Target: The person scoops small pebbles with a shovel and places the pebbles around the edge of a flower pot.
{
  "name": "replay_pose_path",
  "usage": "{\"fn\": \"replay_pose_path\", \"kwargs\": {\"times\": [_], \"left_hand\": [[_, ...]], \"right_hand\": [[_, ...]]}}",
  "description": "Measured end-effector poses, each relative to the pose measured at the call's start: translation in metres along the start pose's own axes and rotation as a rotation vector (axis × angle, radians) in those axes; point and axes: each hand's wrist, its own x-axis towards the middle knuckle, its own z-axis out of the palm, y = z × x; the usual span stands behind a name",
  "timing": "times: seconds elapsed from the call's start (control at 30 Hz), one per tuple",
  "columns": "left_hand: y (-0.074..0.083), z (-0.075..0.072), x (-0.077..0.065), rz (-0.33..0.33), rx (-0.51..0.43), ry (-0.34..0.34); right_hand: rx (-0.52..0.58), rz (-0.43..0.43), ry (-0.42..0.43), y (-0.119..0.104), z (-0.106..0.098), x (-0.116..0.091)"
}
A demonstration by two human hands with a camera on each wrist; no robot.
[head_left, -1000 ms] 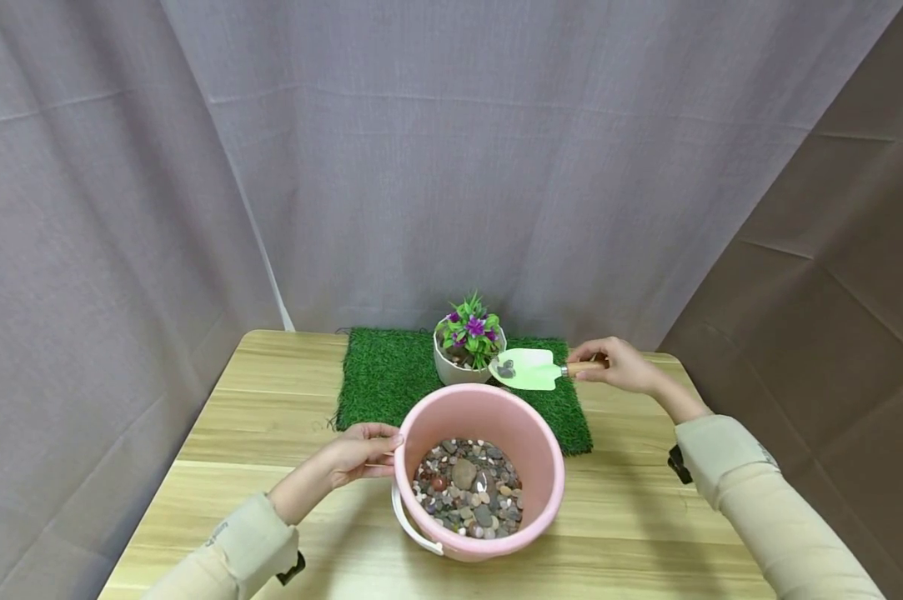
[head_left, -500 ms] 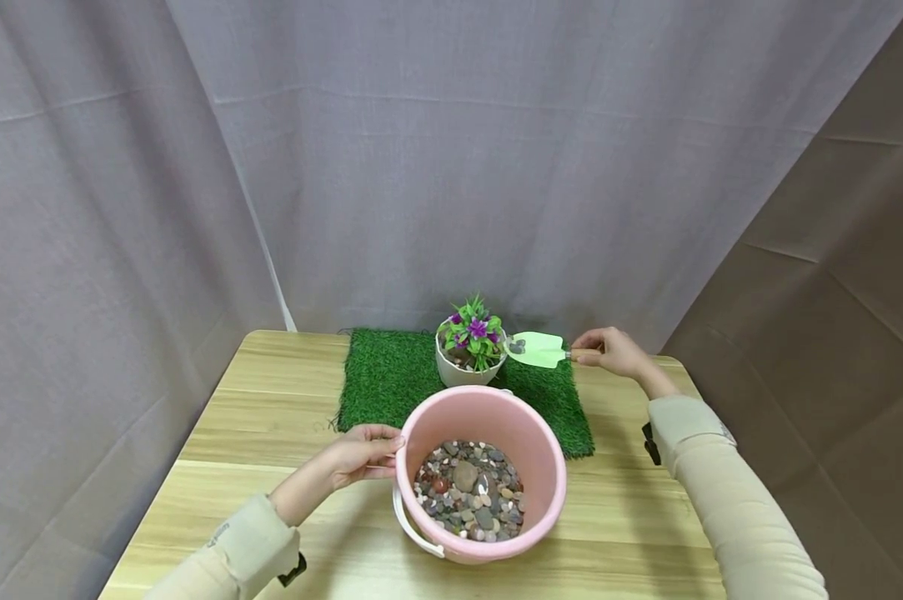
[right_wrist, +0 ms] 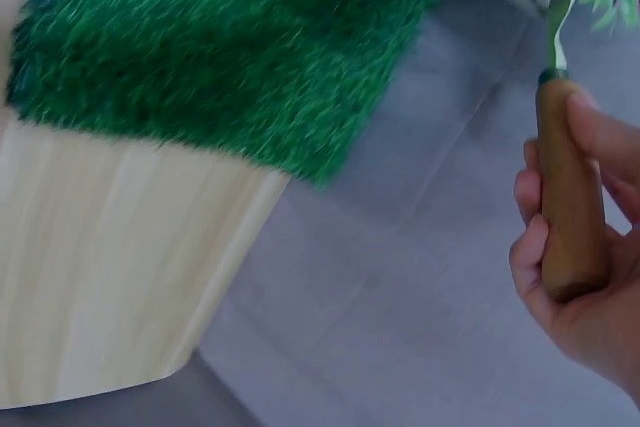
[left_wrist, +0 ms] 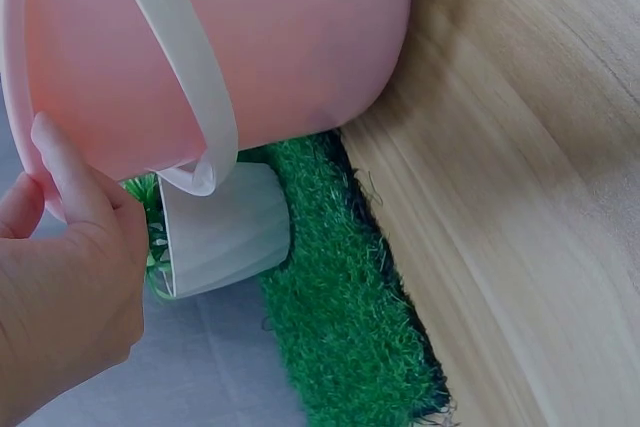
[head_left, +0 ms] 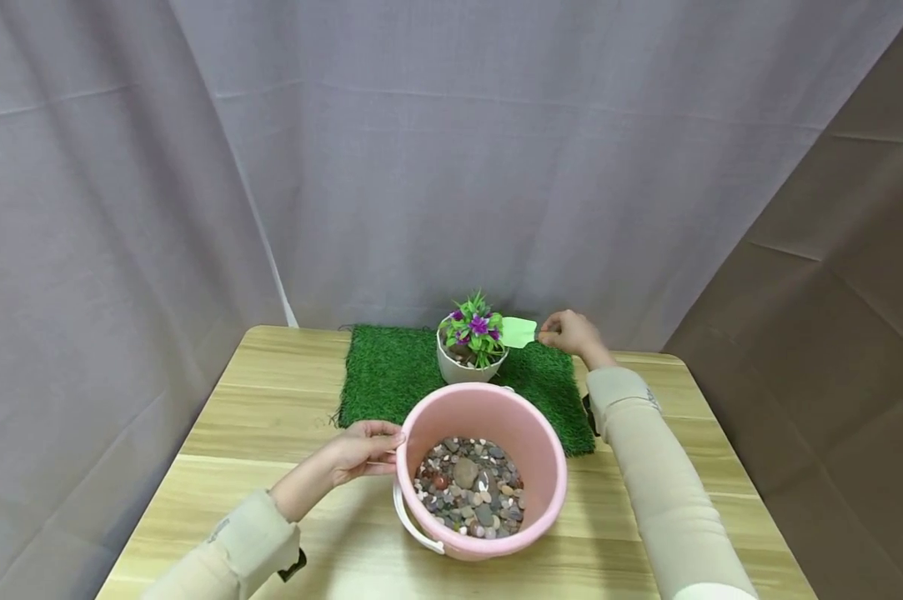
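My left hand [head_left: 364, 452] pinches the left rim of a pink bucket [head_left: 535, 454] between thumb and fingers. Inside the bucket lies a layer of mixed pebbles [head_left: 469, 492]. My right hand [head_left: 574, 333] grips the wooden handle [right_wrist: 570, 187] of a light green trowel [head_left: 519, 332]. The trowel's tip reaches in among the leaves of a potted plant [head_left: 479, 325] with purple flowers, so whatever lies on the tip is hidden. A white pot [head_left: 472, 371] holds the plant, and some stones show in it.
Pot and plant stand on a green artificial grass mat [head_left: 387, 375] at the back of the wooden table [head_left: 271, 400]. The bucket's white handle [head_left: 418, 529] hangs down on its left side. A grey curtain [head_left: 451, 167] closes off the back.
My right hand has carried the trowel back and then left, bringing its tip from the pot's right side in over the pot. The left hand has stayed on the bucket's rim.
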Motion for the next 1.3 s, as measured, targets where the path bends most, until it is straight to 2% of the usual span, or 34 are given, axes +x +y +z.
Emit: {"fn": "replay_pose_path", "kwargs": {"times": [0.1, 0.3, 0.43, 0.57, 0.73, 1.0, 1.17, 1.3], "left_hand": [[0.0, 0.002, 0.001, 0.001, 0.001, 0.005], [-0.001, 0.002, 0.001, -0.001, -0.004, 0.003], [-0.001, 0.002, 0.002, 0.006, 0.001, -0.001], [-0.001, 0.003, 0.002, 0.002, 0.004, 0.004], [0.0, 0.003, 0.001, -0.002, 0.008, 0.016], [0.002, 0.004, 0.0, -0.004, 0.011, 0.025], [0.002, 0.005, 0.001, -0.006, 0.013, 0.031], [0.002, 0.003, 0.001, 0.0, 0.009, 0.023]], "right_hand": [[-0.08, 0.016, 0.039, -0.014, 0.004, 0.008], [-0.26, -0.043, 0.131, -0.03, 0.009, 0.018], [-0.35, -0.112, 0.215, -0.03, 0.011, 0.017], [-0.391, -0.168, 0.268, -0.025, 0.009, 0.011], [-0.384, -0.196, 0.316, -0.019, -0.002, -0.002], [-0.353, -0.169, 0.339, -0.014, -0.027, -0.027], [-0.265, -0.173, 0.363, -0.015, -0.037, -0.041], [-0.109, -0.154, 0.343, -0.017, -0.043, -0.049]]}}
